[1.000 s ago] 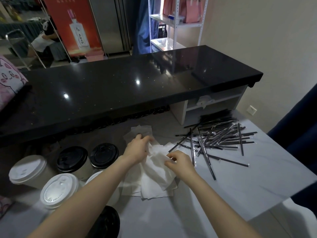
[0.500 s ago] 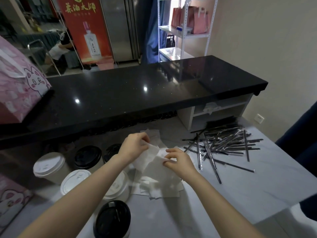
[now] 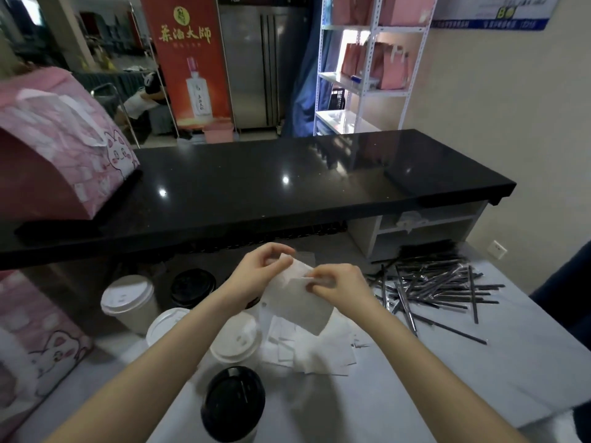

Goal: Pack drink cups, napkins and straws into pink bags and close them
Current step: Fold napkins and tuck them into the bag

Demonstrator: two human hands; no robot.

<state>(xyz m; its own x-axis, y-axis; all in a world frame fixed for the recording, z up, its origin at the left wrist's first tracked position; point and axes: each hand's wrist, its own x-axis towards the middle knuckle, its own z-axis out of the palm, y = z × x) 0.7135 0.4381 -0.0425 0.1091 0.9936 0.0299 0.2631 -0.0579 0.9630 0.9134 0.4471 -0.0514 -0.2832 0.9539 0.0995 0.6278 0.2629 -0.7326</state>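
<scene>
My left hand (image 3: pixel 262 266) and my right hand (image 3: pixel 339 286) both pinch the top edge of one white napkin (image 3: pixel 297 303), held up above the napkin pile (image 3: pixel 316 350) on the grey table. Several lidded drink cups stand to the left: a white-lidded cup (image 3: pixel 129 298), another white-lidded cup (image 3: pixel 235 342) and a black-lidded cup (image 3: pixel 233 401) nearest me. Wrapped black straws (image 3: pixel 438 282) lie scattered on the right. A pink cat-print bag (image 3: pixel 60 145) stands on the black counter; another pink bag (image 3: pixel 35 343) is at the lower left.
The black counter (image 3: pixel 287 187) runs across above the grey table (image 3: pixel 479 378). A white shelf (image 3: pixel 371 84) with more pink bags stands behind it. The table's right edge falls off near a dark blue cloth (image 3: pixel 566 289).
Both hands have lifted one napkin up off the pile. The view has tilted upward, bringing the pink bag on the counter into sight.
</scene>
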